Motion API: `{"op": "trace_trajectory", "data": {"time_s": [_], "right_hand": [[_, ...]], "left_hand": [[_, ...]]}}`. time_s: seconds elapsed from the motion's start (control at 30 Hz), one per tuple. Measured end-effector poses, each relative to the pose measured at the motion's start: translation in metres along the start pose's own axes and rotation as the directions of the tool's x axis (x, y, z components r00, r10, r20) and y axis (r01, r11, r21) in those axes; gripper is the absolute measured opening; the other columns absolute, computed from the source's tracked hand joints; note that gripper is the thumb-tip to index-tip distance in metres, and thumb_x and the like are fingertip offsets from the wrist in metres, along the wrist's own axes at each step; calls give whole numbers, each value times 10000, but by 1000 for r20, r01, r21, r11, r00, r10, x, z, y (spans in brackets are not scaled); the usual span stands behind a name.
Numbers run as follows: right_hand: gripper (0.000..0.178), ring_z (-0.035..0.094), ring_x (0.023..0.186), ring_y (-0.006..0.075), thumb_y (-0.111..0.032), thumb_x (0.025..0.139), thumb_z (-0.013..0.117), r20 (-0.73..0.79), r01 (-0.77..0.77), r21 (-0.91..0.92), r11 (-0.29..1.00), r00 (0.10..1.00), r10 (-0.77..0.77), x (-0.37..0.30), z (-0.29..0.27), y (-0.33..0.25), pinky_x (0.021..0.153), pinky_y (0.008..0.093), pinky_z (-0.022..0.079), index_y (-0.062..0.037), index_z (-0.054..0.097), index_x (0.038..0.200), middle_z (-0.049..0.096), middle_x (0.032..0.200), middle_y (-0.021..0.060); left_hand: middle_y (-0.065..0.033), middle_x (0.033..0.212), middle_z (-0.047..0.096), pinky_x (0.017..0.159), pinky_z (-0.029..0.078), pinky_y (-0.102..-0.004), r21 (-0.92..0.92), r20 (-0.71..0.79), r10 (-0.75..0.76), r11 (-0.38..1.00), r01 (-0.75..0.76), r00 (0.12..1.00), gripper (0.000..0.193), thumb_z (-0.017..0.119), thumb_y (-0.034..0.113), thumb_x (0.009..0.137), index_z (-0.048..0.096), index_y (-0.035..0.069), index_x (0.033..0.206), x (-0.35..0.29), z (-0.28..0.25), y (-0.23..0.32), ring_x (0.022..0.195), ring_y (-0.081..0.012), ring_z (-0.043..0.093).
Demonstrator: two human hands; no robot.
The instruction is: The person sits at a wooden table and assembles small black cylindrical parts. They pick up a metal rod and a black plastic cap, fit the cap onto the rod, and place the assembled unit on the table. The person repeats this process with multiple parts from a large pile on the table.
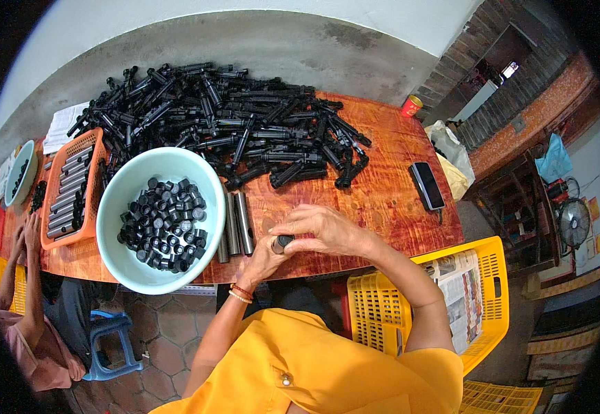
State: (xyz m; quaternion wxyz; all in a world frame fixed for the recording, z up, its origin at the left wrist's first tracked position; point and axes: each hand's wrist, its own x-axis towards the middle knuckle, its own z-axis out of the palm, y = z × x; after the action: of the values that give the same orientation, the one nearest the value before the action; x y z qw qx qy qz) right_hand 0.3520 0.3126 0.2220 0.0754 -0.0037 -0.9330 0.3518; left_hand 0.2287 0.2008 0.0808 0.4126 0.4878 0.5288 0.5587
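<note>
At the table's near edge, my left hand (pixel 264 261) is wrapped round a tube that its fingers mostly hide. Only the round black end (pixel 284 241) shows, looking like a cap. My right hand (pixel 324 231) has its thumb and fingers closed about this black end, touching it from above and the right. Just left of my hands, a few bare grey metal tubes (pixel 243 224) lie side by side. Beside them stands a pale green bowl (pixel 176 164) holding many small black caps (pixel 165 224).
A large heap of black torch-like cylinders (pixel 224 131) covers the table's (pixel 383 152) far side. An orange basket (pixel 101 148) of tubes is at left, near another person's hands (pixel 27 238). A phone (pixel 426 185), red can (pixel 411 105) and yellow crate (pixel 376 297) are on the right.
</note>
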Motion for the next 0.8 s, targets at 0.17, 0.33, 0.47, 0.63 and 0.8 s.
{"op": "trace_trajectory", "data": {"time_s": [0.17, 0.33, 0.47, 0.63, 0.8], "right_hand": [[361, 584, 932, 313, -289, 804, 639, -95, -1, -101, 995, 995, -9, -7, 4, -1, 838, 414, 452, -69, 645, 1090, 632, 979, 148], [344, 591, 872, 297, -287, 791, 651, -222, -102, -161, 982, 973, 65, -20, 8, -3, 800, 395, 443, -63, 659, 1052, 635, 901, 130], [332, 592, 809, 291, -280, 784, 657, -321, -157, -192, 969, 943, 89, -27, 11, -8, 773, 383, 433, -46, 664, 1019, 631, 843, 127], [321, 586, 757, 286, -271, 777, 665, -386, -227, -222, 948, 914, 129, -32, 12, -19, 738, 383, 424, -29, 662, 988, 623, 796, 129], [297, 583, 728, 285, -260, 773, 674, -400, -294, -219, 930, 897, 189, -31, 14, -27, 732, 387, 425, -21, 662, 949, 621, 771, 127]], "left_hand": [[18, 793, 540, 616, 437, -246, -3, -60, 22, 1000, -22, 998, 213, 675, 153, 832, 604, -3, 958, 0, 13, -11, 733, -60, 452], [10, 782, 566, 631, 445, -257, -24, -149, 53, 998, -57, 987, 194, 689, 118, 809, 608, 5, 944, 6, 28, -9, 729, -59, 459], [-48, 750, 578, 625, 449, -275, 59, -212, 125, 992, -115, 969, 207, 693, 79, 777, 606, 12, 953, 12, 35, -11, 686, -96, 504], [-101, 726, 563, 614, 451, -305, 127, -240, 193, 978, -167, 951, 215, 688, 57, 745, 599, 16, 936, 15, 40, -10, 654, -181, 539], [-106, 669, 495, 576, 426, -314, 143, -275, 244, 967, -211, 930, 163, 676, 53, 740, 562, 10, 847, 17, 42, -9, 604, -202, 490]]}}
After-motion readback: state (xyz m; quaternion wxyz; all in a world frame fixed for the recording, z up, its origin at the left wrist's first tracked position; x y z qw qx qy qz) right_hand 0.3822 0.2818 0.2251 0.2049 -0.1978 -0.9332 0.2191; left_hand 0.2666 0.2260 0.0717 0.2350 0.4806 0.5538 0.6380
